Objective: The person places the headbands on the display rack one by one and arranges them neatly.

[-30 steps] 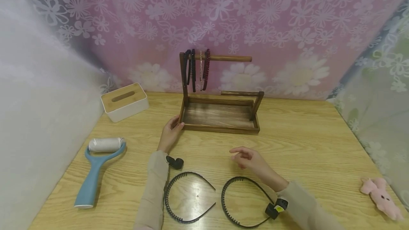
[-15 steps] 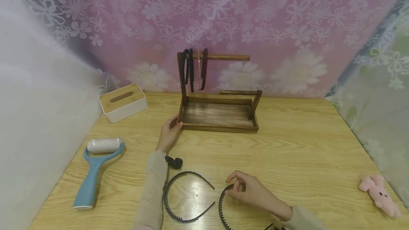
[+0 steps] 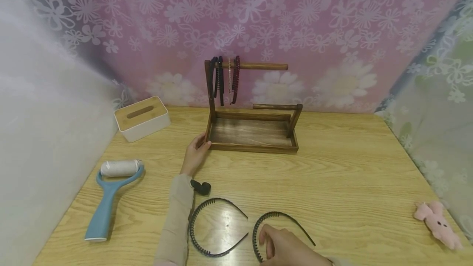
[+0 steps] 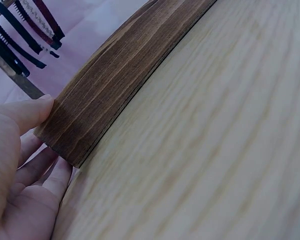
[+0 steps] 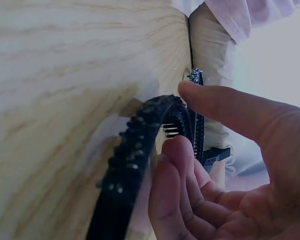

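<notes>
Wooden stand (image 3: pixel 251 148): one, brown, a tray with two bars; stands on the wood-grain table (image 3: pixel 351 167).

Left hand (image 3: pixel 194 157): at the stand's front left corner, grasping it, thumb above and fingers bent about the end.

Right hand (image 3: pixel 286 249): well in front of the stand, fingers bent, thumb and fingertips about a toothed band; whether they pinch it cannot be told.

Right headband (image 3: pixel 255 235): black, toothed, lying in front of the stand beneath the right hand; one end points rightward, the other is hidden.

Left headband (image 3: pixel 191 228): black, toothed, lying in front of the stand, left of its fellow and beside the left sleeve (image 3: pixel 174 221); ends point rightward.

Hung headbands (image 3: pixel 221 87): black, pale beaded and dark red, on the stand's upper bar, toward its left post.

Tissue box (image 3: pixel 148 123): white, wooden lid, left of the stand.

Lint roller (image 3: pixel 107 200): blue handle, white roll, left and forward of the stand.

Plush toy (image 3: pixel 439 225): pink, right and forward of the stand.

Flowered cloth (image 3: pixel 314 24): pink, behind the stand.
</notes>
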The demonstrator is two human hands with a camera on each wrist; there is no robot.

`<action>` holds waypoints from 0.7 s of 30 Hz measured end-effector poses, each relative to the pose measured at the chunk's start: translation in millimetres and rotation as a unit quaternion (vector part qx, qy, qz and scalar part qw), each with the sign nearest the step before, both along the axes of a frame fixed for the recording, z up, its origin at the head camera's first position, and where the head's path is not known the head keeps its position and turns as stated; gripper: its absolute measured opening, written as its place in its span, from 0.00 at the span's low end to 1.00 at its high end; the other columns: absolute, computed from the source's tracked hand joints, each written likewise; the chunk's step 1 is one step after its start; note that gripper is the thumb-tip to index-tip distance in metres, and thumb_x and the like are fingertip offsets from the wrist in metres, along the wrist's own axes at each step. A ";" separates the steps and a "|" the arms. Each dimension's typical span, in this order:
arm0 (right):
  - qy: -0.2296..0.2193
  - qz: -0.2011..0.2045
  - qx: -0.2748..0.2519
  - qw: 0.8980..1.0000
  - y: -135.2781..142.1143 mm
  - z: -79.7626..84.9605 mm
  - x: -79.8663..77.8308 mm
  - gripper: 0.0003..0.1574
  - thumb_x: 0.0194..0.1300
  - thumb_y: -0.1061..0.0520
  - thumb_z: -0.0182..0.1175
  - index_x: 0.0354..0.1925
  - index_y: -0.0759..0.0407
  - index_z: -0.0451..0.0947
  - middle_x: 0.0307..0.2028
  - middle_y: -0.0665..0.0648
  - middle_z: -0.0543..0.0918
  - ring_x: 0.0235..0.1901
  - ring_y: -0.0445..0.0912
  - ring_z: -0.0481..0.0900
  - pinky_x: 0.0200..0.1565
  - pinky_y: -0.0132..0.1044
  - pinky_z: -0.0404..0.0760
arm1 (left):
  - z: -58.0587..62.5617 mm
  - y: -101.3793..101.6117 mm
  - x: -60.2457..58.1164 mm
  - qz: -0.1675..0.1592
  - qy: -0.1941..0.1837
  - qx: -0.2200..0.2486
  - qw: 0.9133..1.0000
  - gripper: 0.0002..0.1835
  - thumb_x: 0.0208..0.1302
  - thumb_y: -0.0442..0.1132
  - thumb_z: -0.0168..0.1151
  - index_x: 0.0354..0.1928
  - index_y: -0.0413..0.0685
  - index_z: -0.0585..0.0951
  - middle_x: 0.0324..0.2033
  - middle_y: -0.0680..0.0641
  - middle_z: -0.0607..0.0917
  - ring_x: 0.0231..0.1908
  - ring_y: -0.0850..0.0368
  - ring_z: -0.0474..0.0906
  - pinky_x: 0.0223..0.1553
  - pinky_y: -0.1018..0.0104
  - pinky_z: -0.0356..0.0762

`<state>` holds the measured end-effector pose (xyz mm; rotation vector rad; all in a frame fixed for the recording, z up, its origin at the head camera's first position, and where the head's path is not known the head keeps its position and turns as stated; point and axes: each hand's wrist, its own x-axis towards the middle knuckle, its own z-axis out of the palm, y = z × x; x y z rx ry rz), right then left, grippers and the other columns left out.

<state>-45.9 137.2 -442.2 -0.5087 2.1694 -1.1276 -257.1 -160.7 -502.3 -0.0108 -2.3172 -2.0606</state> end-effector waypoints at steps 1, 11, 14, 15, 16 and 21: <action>0.004 0.002 0.000 1.000 0.5 -0.7 0.3 0.22 0.50 0.57 0.75 0.39 0.55 0.73 0.22 0.45 0.74 0.21 0.34 0.70 0.27 0.25 0.72 | -0.5 -0.1 -0.3 0.001 0.002 -0.002 1.000 0.31 0.71 0.42 0.58 0.71 0.40 0.64 0.70 0.38 0.67 0.71 0.42 0.62 0.73 0.54 0.63; 0.047 -0.006 0.015 0.999 0.3 0.5 -5.7 0.16 0.50 0.62 0.67 0.39 0.56 0.78 0.19 0.42 0.74 0.19 0.32 0.69 0.28 0.25 0.72 | -1.0 -0.3 0.2 0.001 0.000 -0.007 1.000 0.30 0.71 0.42 0.58 0.71 0.40 0.64 0.69 0.37 0.67 0.70 0.41 0.63 0.72 0.51 0.64; 0.070 -0.020 0.010 0.997 1.9 6.1 -12.6 0.15 0.52 0.61 0.67 0.40 0.57 0.78 0.20 0.42 0.75 0.20 0.32 0.69 0.27 0.25 0.72 | 4.7 -0.1 3.1 -0.003 -0.004 0.002 1.000 0.30 0.71 0.40 0.58 0.71 0.38 0.64 0.70 0.36 0.66 0.71 0.40 0.62 0.73 0.52 0.63; 0.085 -0.022 0.007 0.996 2.8 8.0 -15.4 0.15 0.52 0.61 0.68 0.40 0.57 0.78 0.20 0.42 0.75 0.20 0.31 0.69 0.26 0.25 0.72 | 9.3 0.5 5.6 -0.005 -0.005 0.003 1.000 0.30 0.71 0.39 0.57 0.71 0.37 0.63 0.70 0.35 0.66 0.71 0.40 0.61 0.73 0.51 0.62; 0.098 -0.023 0.002 0.995 4.0 9.2 -18.6 0.15 0.53 0.60 0.68 0.41 0.58 0.78 0.21 0.42 0.76 0.20 0.31 0.69 0.25 0.25 0.73 | 10.0 0.4 5.3 -0.007 -0.007 0.005 1.000 0.30 0.71 0.38 0.57 0.71 0.36 0.63 0.70 0.34 0.65 0.71 0.39 0.61 0.73 0.51 0.62; 0.147 -0.032 -0.040 0.988 9.9 16.4 -33.4 0.18 0.54 0.61 0.68 0.44 0.64 0.78 0.26 0.45 0.78 0.21 0.29 0.69 0.23 0.24 0.74 | 4.7 0.6 2.8 -0.002 -0.004 0.000 1.000 0.30 0.71 0.40 0.57 0.71 0.38 0.64 0.70 0.36 0.66 0.71 0.40 0.62 0.73 0.52 0.63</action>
